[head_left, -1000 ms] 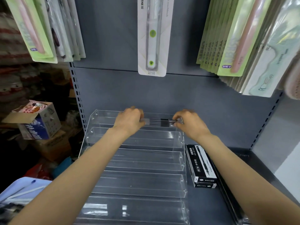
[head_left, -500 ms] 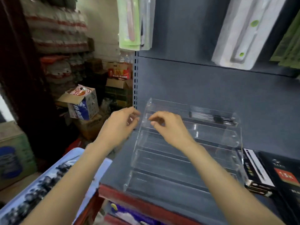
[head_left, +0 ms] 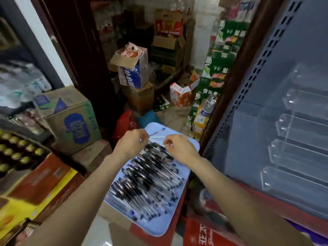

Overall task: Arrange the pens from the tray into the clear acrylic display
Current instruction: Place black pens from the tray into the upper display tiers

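Both hands, left hand (head_left: 132,141) and right hand (head_left: 179,148), curl over the tray (head_left: 179,196) of pens (head_left: 149,176) (grip contents unclear); a hasty grab could scatter them.

I saw a crowded stockroom: cardboard boxes (head_left: 71,119) stacked on the left, an open carton (head_left: 132,68) further back beside a dark wooden door (head_left: 79,50), green cartons (head_left: 220,55) piled high, and grey perforated shelving (head_left: 292,50) on the right.

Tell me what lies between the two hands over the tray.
In the head view, a white pen spans the gap between left hand and right hand, above the black pens.
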Demonstrator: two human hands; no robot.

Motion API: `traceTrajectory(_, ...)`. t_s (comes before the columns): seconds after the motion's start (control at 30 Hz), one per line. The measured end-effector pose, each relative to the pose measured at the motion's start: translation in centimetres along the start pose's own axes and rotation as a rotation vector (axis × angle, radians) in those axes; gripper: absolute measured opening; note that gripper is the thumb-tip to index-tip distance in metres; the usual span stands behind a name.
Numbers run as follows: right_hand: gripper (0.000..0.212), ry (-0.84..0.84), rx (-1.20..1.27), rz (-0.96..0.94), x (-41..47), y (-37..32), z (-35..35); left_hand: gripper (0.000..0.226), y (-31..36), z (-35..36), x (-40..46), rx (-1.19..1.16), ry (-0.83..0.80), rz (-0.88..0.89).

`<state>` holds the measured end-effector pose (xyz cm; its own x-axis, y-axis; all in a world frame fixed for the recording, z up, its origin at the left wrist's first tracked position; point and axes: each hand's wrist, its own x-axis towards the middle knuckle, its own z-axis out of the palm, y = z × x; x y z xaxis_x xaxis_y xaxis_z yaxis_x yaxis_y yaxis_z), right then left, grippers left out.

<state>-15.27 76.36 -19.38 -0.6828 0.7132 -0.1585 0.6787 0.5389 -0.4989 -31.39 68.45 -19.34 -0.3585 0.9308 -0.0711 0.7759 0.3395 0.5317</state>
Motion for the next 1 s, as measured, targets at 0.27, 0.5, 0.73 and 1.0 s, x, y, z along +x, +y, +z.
traceTrajectory(0.27,0.035,-0.062,-0.025,0.233,3.1,3.9,6.0,0.027,-4.1,3.8,1.9,0.026,-0.24,0.085)
traceTrajectory(0.5,0.014,-0.074,0.127,0.16,2.8,4.2,8.0,0.034,-4.4,5.1,2.6,0.055,-0.327,0.132)
traceTrajectory(0.73,0.023,-0.129,0.197,0.175,3.1,3.7,8.0,0.019,-5.2,5.9,3.6,-0.033,-0.276,0.067)
traceTrajectory(1.0,0.028,-0.154,0.413,0.318,2.8,3.2,7.4,0.007,-6.6,4.9,3.1,-0.326,-0.216,0.039)
